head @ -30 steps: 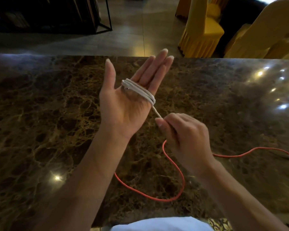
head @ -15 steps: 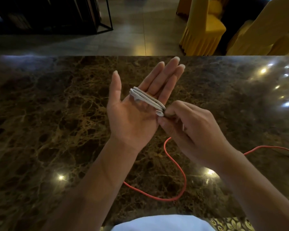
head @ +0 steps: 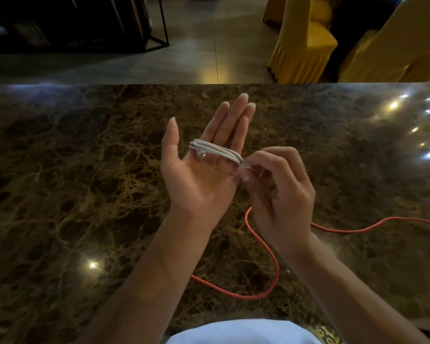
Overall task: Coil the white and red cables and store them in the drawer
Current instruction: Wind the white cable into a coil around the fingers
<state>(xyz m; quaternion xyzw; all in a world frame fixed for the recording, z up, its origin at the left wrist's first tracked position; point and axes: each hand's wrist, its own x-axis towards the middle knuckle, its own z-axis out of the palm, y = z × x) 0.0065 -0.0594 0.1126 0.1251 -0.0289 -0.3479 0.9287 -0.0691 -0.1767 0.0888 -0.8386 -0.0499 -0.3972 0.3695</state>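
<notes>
Winding around our flat left hand (head: 199,177), the thin white cord cable (head: 215,150) sits in several loops across the base of the straight fingers, one metal plug showing on the palm. Our right hand (head: 279,192) pinches the cable's free end between thumb and fingertips at the coil's edge. We judge it light, soft and springy, so the loops should be gripped across the bundle as they slide off. We count one white cable and one thin red cable (head: 271,256), lying loose and uncoiled on the dark marble tabletop (head: 72,182). No drawer is in view.
</notes>
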